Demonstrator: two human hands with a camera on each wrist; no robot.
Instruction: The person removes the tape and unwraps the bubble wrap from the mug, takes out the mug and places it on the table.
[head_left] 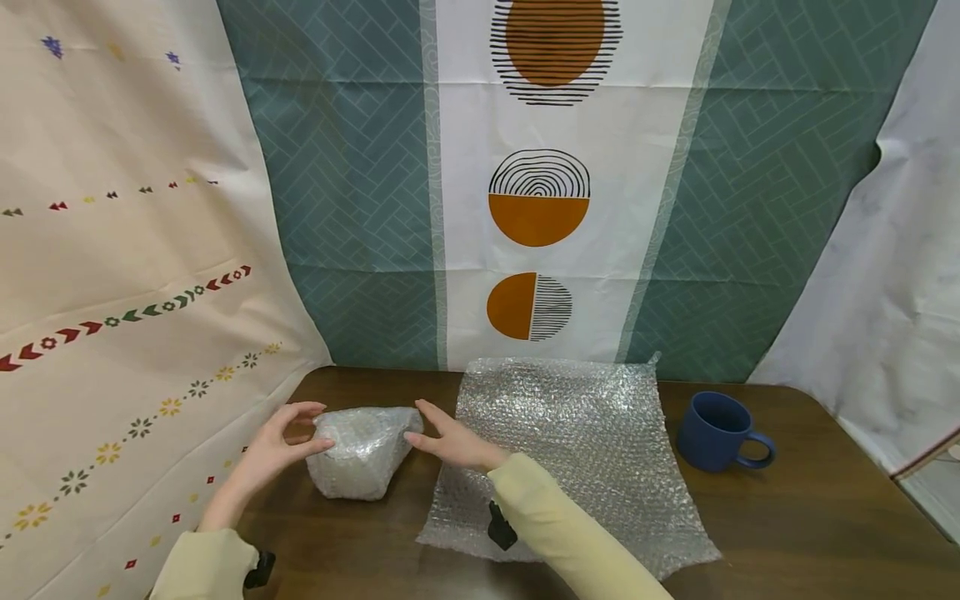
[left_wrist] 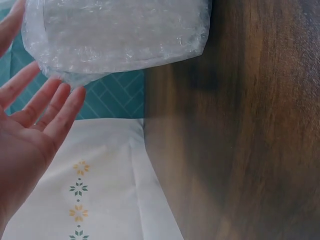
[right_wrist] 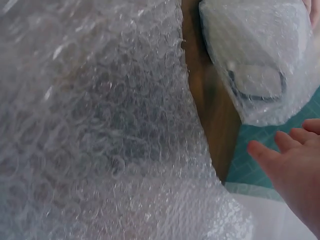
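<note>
A bubble-wrapped bundle sits on the table's left side; a dark-edged loop shows through its wrap in the right wrist view. At its left end is my left hand, thumb and fingers spread apart. In the left wrist view its fingertips are at the loose lower edge of the wrap. My right hand is at the bundle's right end, thumb and forefinger apart around the tapered corner. Whether its fingertips touch the wrap, I cannot tell. Beneath the right forearm lies a flat sheet of bubble wrap.
On the right of the brown wooden table stands a blue mug, its handle pointing right. A patterned green and white curtain hangs behind the table. Cream cloth with printed motifs hangs along the left side.
</note>
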